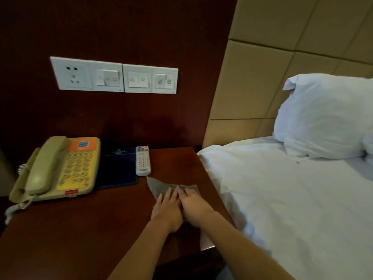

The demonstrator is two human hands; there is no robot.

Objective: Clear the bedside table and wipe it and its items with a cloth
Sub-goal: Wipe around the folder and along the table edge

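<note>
A grey cloth [159, 186] lies flat on the dark red-brown bedside table [80, 229], near its right side. My left hand [167, 211] and my right hand [194, 205] rest side by side on the cloth, palms down, fingers stretched out and pressing it to the wood. At the back left of the table stands a beige and yellow telephone [58, 168]. Beside it lies a dark blue folder [117, 168]. A white remote control [143, 160] lies to the right of the folder, just behind the cloth's far corner.
A white bed [292, 199] with a pillow [323, 116] butts against the table's right edge. A white socket and switch panel [115, 75] sits on the wooden wall above the table. The telephone's coiled cord [14, 209] hangs off the left edge.
</note>
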